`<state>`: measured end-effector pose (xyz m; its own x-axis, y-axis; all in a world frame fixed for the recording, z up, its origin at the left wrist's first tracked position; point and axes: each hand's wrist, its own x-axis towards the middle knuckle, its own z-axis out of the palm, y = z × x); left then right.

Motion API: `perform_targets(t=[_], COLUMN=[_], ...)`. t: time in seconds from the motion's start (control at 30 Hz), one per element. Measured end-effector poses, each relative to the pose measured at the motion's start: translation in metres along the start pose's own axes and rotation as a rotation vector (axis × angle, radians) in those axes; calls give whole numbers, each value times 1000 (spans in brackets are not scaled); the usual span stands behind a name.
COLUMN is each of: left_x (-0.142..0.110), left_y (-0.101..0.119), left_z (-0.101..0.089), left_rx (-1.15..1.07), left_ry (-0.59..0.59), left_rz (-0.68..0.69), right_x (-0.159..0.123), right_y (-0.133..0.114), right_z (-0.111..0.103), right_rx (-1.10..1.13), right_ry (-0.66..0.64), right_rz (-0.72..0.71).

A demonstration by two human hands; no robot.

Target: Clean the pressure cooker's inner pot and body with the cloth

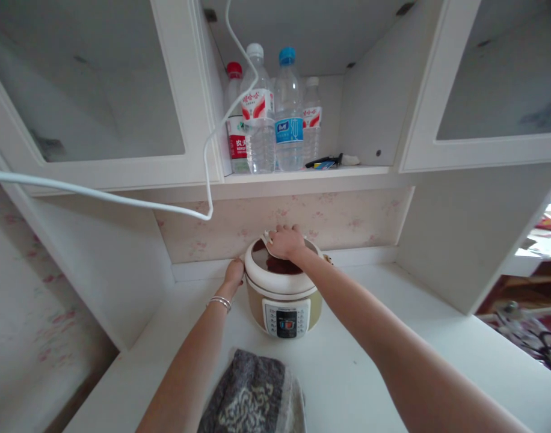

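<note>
A cream and gold rice cooker (260,304) stands upright on the white counter, its lid closed and its button panel facing me. My left hand (234,272), with bracelets at the wrist, is closed against the cooker's left side; some of its fingers are hidden. Over the dark top of the lid lies my right hand (285,242), its fingers curled over a white strip that looks like the cooker's handle. Much of that strip is under the hand. A folded grey patterned cloth (252,391) lies on the counter in front of the cooker, between my forearms.
Several plastic bottles (289,96) and small items (327,162) stand or lie on the open shelf (366,171) above. A white cable (99,193) hangs across the left in front of the cabinets. Glass-fronted doors (171,90) flank the shelf. Side panels border the counter (347,373).
</note>
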<state>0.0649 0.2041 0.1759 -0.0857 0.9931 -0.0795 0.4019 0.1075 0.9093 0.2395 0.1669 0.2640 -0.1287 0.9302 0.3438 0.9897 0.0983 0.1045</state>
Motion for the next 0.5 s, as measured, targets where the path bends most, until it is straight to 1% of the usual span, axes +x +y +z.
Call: perform_targets(t=[0.13, 0.23, 0.3, 0.37, 0.4, 0.43, 0.5], left_x=[-13, -29, -51, -83, -101, -119, -152], left_y=[-6, -16, -32, -56, -70, -86, -116], left_z=[-6, -13, -18, -23, -25, -27, -32], left_rx=[31, 65, 84, 111, 146, 191, 348], left_ry=[24, 56, 88, 72, -2, -125, -438], left_rz=[22, 49, 83, 162, 263, 355, 521], right_x=[-10, -15, -21, -32, -41, -51, -79], right_y=[1, 5, 9, 13, 14, 16, 17], right_z=[1, -1, -4, -7, -6, -4, 7], right_rx=[18, 131, 245, 366, 432, 505, 659], right_ry=[122, 161, 193, 300, 382, 470, 612], right_rz=[49, 93, 99, 81, 71, 67, 87])
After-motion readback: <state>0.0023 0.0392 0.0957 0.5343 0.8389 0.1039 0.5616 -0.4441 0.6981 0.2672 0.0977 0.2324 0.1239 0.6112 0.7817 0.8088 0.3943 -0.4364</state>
